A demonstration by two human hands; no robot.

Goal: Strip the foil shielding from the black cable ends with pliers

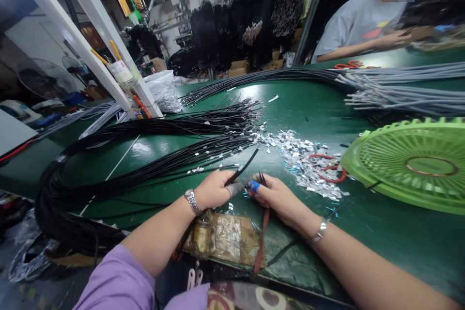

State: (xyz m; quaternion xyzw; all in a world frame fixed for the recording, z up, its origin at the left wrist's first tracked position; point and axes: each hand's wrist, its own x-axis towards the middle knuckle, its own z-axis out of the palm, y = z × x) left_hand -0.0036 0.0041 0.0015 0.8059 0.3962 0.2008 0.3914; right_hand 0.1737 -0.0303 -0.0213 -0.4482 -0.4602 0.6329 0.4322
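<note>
My left hand is closed in a pinch on a black cable, whose free end sticks up and to the right. My right hand is closed too, fingers with blue and grey tape at the tips gripping the same cable's stripped wire ends. Both hands rest low over the green table, close together, with a watch on the left wrist and a bracelet on the right.
A big looped bundle of black cables lies at the left. Silver foil scraps and red-handled cutters lie right of my hands, then a green fan grille. Grey cables lie at the back. Another person sits opposite.
</note>
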